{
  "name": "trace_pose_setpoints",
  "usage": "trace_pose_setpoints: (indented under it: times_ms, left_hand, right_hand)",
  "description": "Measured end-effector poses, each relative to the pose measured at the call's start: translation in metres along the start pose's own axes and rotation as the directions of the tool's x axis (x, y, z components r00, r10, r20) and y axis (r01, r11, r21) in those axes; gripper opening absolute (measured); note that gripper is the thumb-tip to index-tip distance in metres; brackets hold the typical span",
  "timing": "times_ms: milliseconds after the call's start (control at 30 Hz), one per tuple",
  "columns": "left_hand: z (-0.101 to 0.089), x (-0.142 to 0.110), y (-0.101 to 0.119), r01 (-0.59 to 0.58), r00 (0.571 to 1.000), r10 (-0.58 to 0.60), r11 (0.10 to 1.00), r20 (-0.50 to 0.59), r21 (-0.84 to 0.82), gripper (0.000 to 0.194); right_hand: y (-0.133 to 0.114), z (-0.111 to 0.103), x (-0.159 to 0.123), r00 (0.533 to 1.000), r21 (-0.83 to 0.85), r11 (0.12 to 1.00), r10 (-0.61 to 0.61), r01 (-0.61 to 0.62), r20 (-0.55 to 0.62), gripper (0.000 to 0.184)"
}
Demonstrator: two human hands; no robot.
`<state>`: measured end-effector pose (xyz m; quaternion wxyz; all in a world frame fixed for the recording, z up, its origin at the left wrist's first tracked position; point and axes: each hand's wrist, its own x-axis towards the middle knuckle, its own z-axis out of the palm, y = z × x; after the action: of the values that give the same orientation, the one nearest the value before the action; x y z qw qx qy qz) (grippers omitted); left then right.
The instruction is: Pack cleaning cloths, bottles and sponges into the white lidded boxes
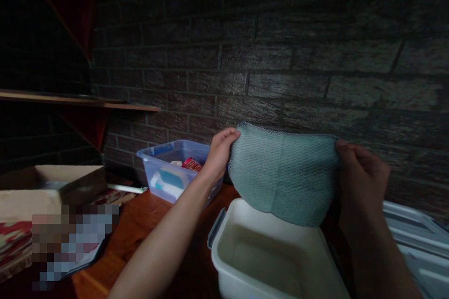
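My left grip (220,152) and right grip (365,173) pinch one green cloth (282,175) at its ten and two o'clock. From it, one white box (242,282) is at six, one blue tub (184,175) at nine.

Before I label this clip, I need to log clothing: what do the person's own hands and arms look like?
The left hand and right hand are bare, ungloved. The left forearm and right forearm show no sleeve, watch or bracelet. Shadow hides fine detail on the right hand.
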<state>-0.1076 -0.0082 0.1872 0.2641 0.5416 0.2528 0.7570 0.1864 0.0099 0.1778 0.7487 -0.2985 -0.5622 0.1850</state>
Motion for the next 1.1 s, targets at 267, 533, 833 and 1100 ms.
trace_pose_setpoints:
  times_ms: [267,533,833,1100]
  left_hand:
    - [0.002,-0.003,0.001,0.029,1.000,-0.029,0.999,0.012,0.045,0.035]
    - [0.000,-0.001,0.002,-0.043,0.998,0.048,0.992,-0.044,0.121,0.025]
    - [-0.003,0.003,0.001,-0.142,0.983,0.166,0.956,-0.076,0.258,0.014]
    - [-0.003,0.004,0.004,-0.082,0.983,0.139,0.918,-0.121,0.388,0.011]
  right_hand:
    - [-0.008,0.002,-0.001,0.995,-0.146,0.989,0.010,-0.025,-0.103,0.037]
    - [-0.007,-0.002,0.000,0.997,-0.082,0.995,0.045,-0.051,-0.067,0.035]
    - [-0.018,0.006,0.001,0.997,0.079,0.996,-0.035,0.041,-0.073,0.032]
    - [-0.022,0.007,0.007,0.999,0.181,0.983,0.017,-0.009,-0.041,0.035]
